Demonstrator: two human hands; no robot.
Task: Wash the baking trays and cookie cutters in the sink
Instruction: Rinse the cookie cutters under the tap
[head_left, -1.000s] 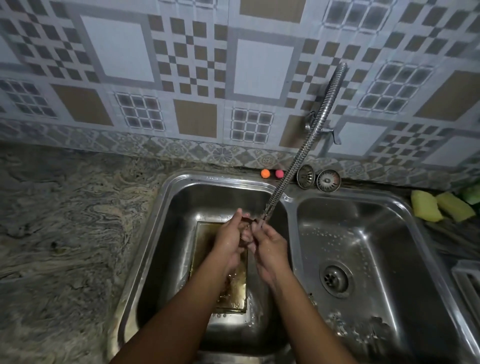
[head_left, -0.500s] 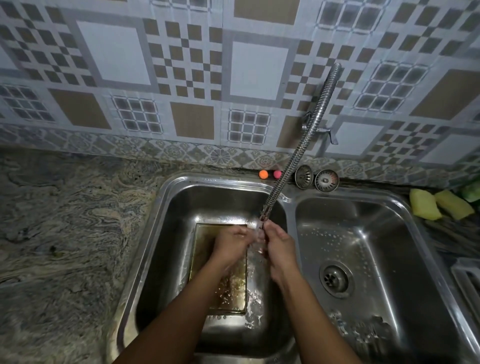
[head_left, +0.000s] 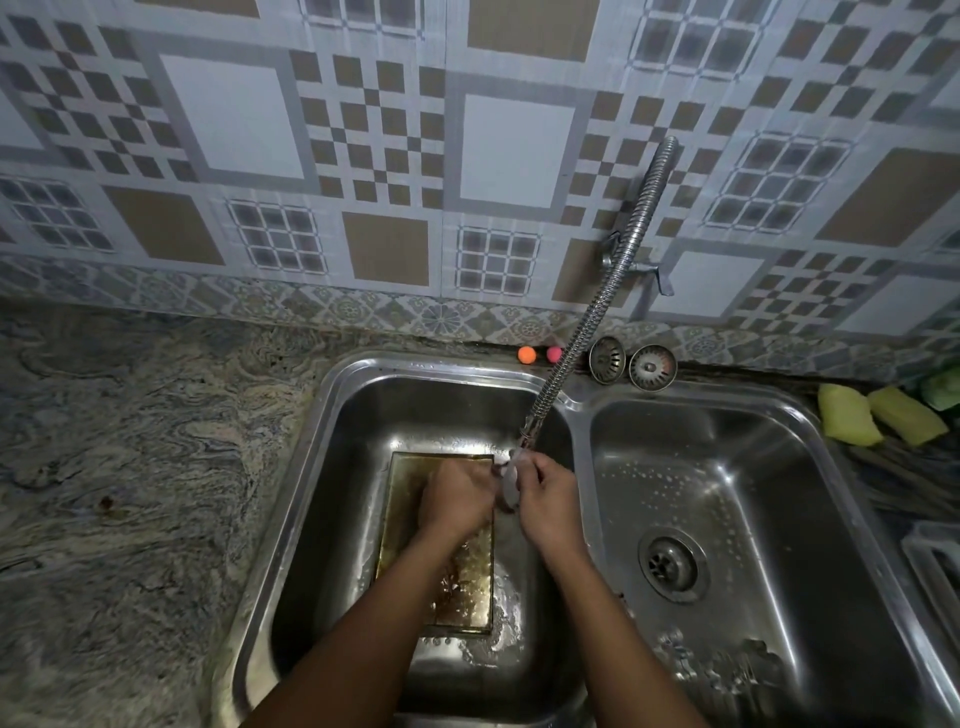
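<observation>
Cookie cutter (head_left: 508, 486) (likely; small, pale): pinched between curled fingers of left hand (head_left: 457, 493) and right hand (head_left: 548, 496), under hose tap (head_left: 597, 301) stream, above baking tray (head_left: 467, 587) in left basin (head_left: 332, 415). Advice: rotate in stream, rub inner edges, firm grip

Domestic kitchen, washing-up area. A double-bowl stainless steel sink (head_left: 415, 365) is set into a mottled grey-and-beige stone countertop (head_left: 130, 467) and fed by a ribbed flexible metal tap spout (head_left: 613, 275) mounted on a wall of grey, white and brown geometric tiles (head_left: 514, 150). Two round metal drain strainers (head_left: 607, 359) (head_left: 652, 367) stand at the far rim, and two yellow sponges (head_left: 849, 421) (head_left: 906, 415) lie on the right.
</observation>
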